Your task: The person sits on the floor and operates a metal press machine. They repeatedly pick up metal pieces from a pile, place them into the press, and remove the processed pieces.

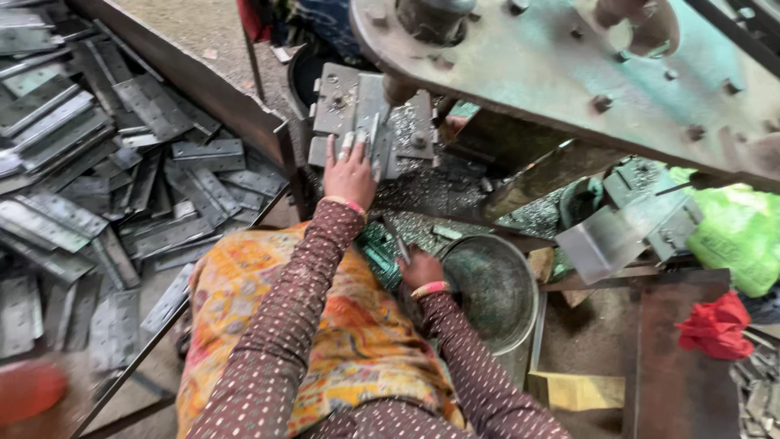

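Dotted maroon sleeves (pixel 268 366) rise from six o'clock over a yellow-orange patterned cloth (pixel 357 325) on the person's lap. At centre, the right hand (pixel 421 270) is curled around a bunch of narrow metal strips (pixel 382 248), fingers closed on them, a pink bangle at the wrist. Just beside it at three o'clock stands a round metal bucket (pixel 491 289). Further on, toward twelve o'clock, the left hand (pixel 351 172) lies with fingers spread flat on a grey metal hinge plate (pixel 357 114) resting on the die block of the press; whether it grips the plate cannot be told. Metal shavings (pixel 422 191) cover the bed around it. Overhead at one o'clock hangs the greenish press frame (pixel 569 73). At nine o'clock a heap of hinge plates (pixel 106 162) covers the floor.
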